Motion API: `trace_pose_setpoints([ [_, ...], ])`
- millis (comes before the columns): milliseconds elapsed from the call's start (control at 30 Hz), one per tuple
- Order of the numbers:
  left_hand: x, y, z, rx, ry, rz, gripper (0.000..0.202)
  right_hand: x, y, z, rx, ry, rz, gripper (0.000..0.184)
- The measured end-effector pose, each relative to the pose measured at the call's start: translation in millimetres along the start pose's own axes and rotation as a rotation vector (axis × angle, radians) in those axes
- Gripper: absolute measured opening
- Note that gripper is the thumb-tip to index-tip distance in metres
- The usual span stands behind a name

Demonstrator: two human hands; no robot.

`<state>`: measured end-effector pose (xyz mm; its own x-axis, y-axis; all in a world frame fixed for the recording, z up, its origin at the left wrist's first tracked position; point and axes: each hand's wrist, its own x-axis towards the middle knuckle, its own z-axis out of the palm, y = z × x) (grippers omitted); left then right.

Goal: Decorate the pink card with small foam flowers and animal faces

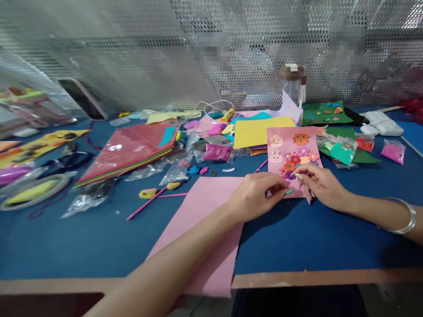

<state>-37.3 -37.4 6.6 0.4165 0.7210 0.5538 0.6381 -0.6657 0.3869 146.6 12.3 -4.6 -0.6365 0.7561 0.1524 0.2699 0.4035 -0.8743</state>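
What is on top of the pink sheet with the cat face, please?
Besides the orange cat face, the pink sheet bears a rabbit face, another pale face and clustered colourful flowers. The left hand and right hand cover parts of its lower end; anything beneath is hidden.

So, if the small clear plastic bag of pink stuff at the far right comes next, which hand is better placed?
Probably the right hand: it is nearer that small clear plastic bag of pink stuff. The left hand would likely have to reach across the right arm.
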Motion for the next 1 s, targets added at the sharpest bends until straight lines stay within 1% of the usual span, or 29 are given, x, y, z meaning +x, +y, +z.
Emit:
trace_pose_setpoints([
  [67, 0, 0, 0.2, 0.002, -0.004, 0.002, 0.009, 1, 0, 0, 0.024, -0.012, -0.005, 0.015],
  [133, -1, -1, 0.7, 0.001, -0.004, 0.01, 0.008, 2, 0, 0, -0.007, 0.001, -0.04, 0.016],
  [267, -1, -3, 1.9, 0.003, -0.007, 0.027, 0.007, 5, 4, -1, -0.148, 0.059, -0.181, 0.017],
  [333, -1, -3, 2.0, 0.006, -0.004, 0.032, 0.007, 6, 6, -1, -0.119, 0.047, -0.223, 0.022],
  [433, -1, -2, 1.9, 0.0, 0.004, 0.032, 0.007, 6, 8, 0, -0.072, 0.031, -0.248, 0.023],
  [533, -1, -2, 1.7, 0.0, 0.008, 0.035, 0.007, 4, 8, 0, -0.012, 0.016, -0.209, 0.025],
  [633, -1, -2, 1.3, 0.013, -0.004, 0.036, 0.008, 2, 6, 1, 0.085, -0.03, -0.079, 0.031],
  [700, -1, -2, 1.0, 0.017, -0.019, 0.034, 0.008, 0, 3, 1, 0.098, -0.027, -0.028, 0.033],
  [867, -1, -4, 0.5, 0.023, -0.038, 0.029, 0.007, -3, -1, 1, 0.122, 0.049, -0.038, 0.026],
  [1000, -2, -4, 0.4, 0.047, -0.028, 0.036, 0.008, -4, -2, 1, 0.077, 0.023, -0.034, 0.026],
])
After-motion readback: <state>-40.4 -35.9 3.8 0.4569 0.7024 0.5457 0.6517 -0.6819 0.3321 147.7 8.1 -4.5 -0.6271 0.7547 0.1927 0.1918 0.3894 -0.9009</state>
